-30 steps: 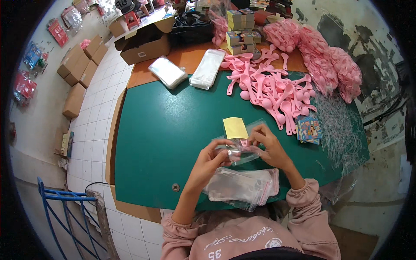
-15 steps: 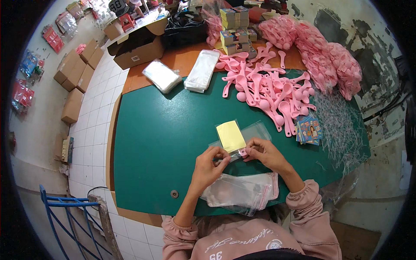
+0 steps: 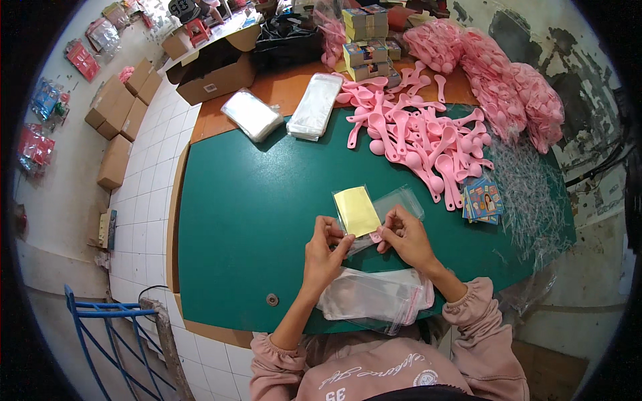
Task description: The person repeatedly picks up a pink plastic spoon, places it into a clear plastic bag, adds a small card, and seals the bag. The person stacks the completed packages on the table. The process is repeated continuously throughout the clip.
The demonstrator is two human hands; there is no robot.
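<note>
A yellow card (image 3: 357,208) sits inside a clear plastic bag (image 3: 368,188) in front of me. My left hand (image 3: 325,257) pinches the bag's near edge between thumb and fingers. At its near right corner my right hand (image 3: 405,239) is closed the same way. A small pink piece (image 3: 375,236), like the end of a spoon handle, shows by my right fingertips; the rest is hidden. Another clear bag (image 3: 405,200) lies flat under and behind that hand. Nearer my body spreads a pile of clear bags with pinkish edge strips (image 3: 368,297).
Pink measuring spoons (image 3: 428,144) are heaped at the far right of the green table (image 3: 247,214), beside picture cards (image 3: 483,202) and shredded plastic (image 3: 528,194). Two stacks of clear bags (image 3: 314,107) lie at the back, near an open carton (image 3: 217,77). A blue metal frame (image 3: 110,311) stands left.
The view has shifted slightly. My fingers have worked a little along the bag's near edge, and the yellow card still lies in the bag.
</note>
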